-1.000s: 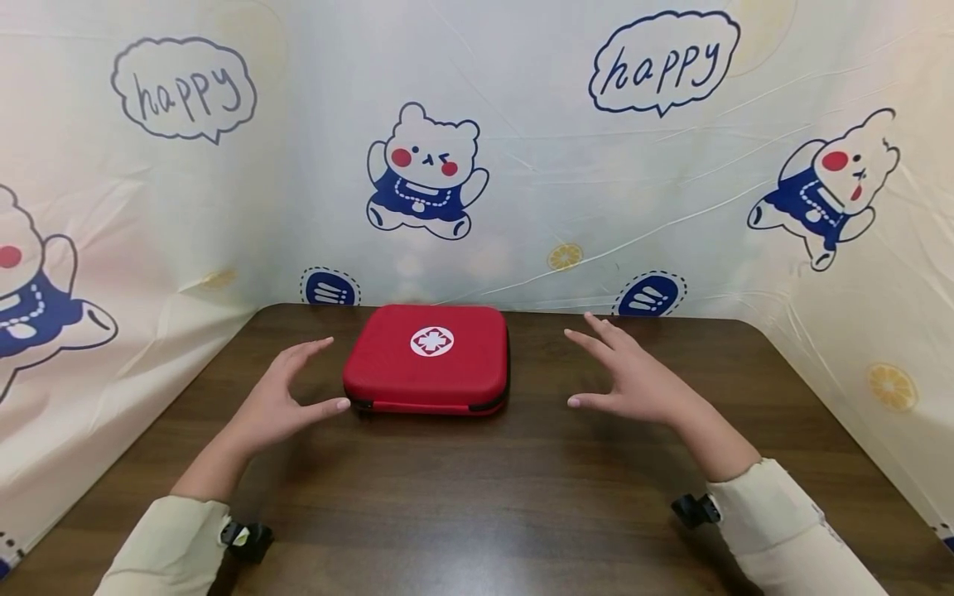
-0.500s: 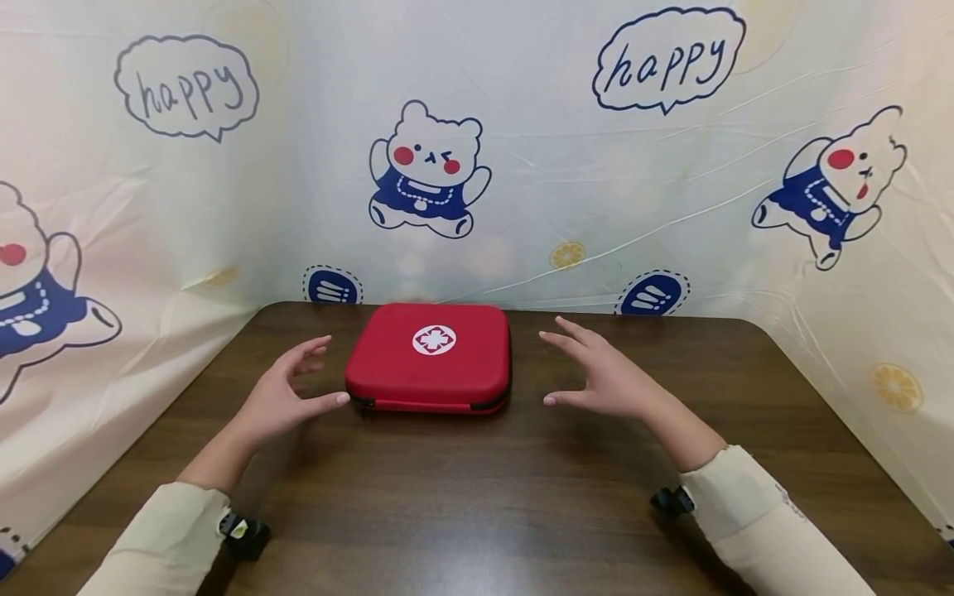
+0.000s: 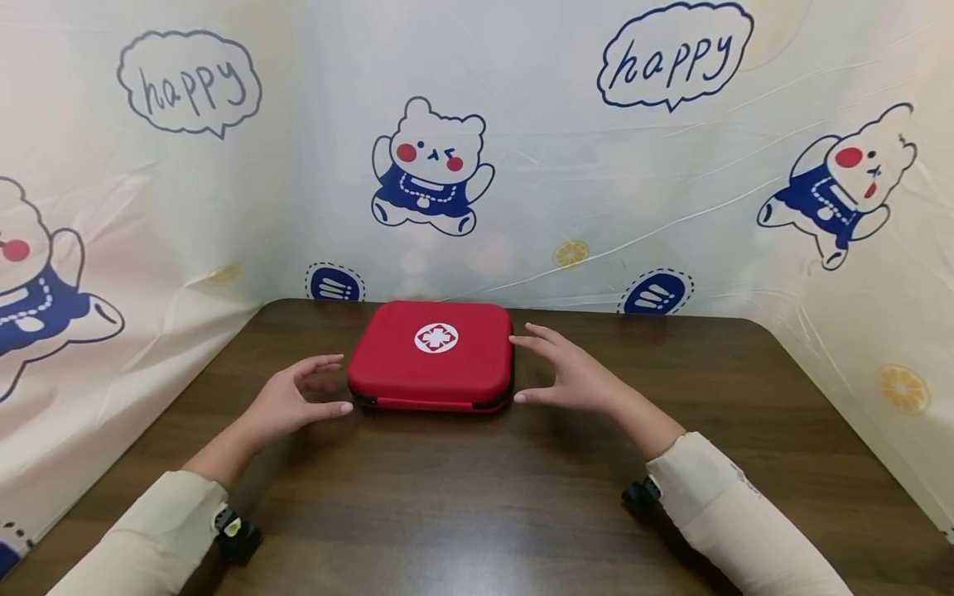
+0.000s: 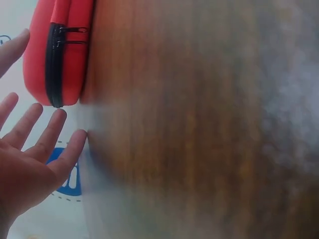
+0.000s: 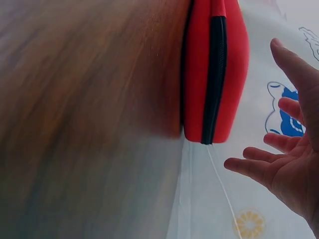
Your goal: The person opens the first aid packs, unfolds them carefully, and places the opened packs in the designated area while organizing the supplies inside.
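Observation:
A red zippered first-aid case (image 3: 432,356) with a white cross emblem lies closed and flat toward the back of the table. My left hand (image 3: 286,406) is at its left side, fingers spread and thumb tip near the front left corner. On the other side, my right hand (image 3: 577,377) has its fingertips right at the case's right edge, thumb apart from the fingers. In the left wrist view two zipper pulls (image 4: 72,36) show on the case's black zipper. The right wrist view shows the black zipper band (image 5: 215,79) along the side. Neither hand grips anything.
The dark wood table (image 3: 447,497) reaches back to a pale cloth backdrop (image 3: 537,165) printed with bears and speech bubbles. The cloth also hangs along the left and right sides. A small black device (image 3: 238,538) is on the left cuff, another black device (image 3: 641,495) on the right.
My right hand has moved left, from well apart to right beside the case. The left hand stays near its place, its fingers shifting slightly toward the case. The case has not moved on the table.

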Tool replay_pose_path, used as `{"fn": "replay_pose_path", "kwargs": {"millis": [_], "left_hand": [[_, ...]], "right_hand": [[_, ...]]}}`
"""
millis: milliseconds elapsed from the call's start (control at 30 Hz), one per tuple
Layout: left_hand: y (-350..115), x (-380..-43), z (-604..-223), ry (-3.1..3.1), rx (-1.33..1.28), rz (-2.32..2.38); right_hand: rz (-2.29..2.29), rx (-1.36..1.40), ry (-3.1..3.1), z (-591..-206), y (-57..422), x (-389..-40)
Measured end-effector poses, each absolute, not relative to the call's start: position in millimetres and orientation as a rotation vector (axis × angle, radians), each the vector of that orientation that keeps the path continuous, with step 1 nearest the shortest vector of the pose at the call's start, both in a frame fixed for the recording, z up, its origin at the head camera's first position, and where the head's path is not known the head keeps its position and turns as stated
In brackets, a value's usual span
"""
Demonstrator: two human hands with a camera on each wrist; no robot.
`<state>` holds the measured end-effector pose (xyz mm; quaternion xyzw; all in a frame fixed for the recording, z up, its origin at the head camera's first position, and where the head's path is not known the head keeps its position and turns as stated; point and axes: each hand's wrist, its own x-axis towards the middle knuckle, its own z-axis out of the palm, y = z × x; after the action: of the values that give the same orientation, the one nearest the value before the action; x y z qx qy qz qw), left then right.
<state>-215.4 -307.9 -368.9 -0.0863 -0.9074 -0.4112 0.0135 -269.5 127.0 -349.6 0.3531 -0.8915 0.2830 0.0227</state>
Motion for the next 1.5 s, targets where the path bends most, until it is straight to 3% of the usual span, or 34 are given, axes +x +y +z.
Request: {"fn": "replay_pose_path", "kwargs": {"millis": [500,1267,1500], "left_hand": [[-302.8,-219.4,-377.1,-2.969,-0.148,-1.231],[-284.7,-242.1,-390.7,-2.993,-0.105,-1.152],[-277.0,-243.2,-391.5,-2.972,0.024,-1.202]], "right_hand": [[1.080,0.947,-2.836,-366.3,93.9,-289.4],[1.175,0.765,-2.913,-365.3,79.9,-318.7],[1.207,0.747,-2.909,-362.9,74.7,-319.6]]}}
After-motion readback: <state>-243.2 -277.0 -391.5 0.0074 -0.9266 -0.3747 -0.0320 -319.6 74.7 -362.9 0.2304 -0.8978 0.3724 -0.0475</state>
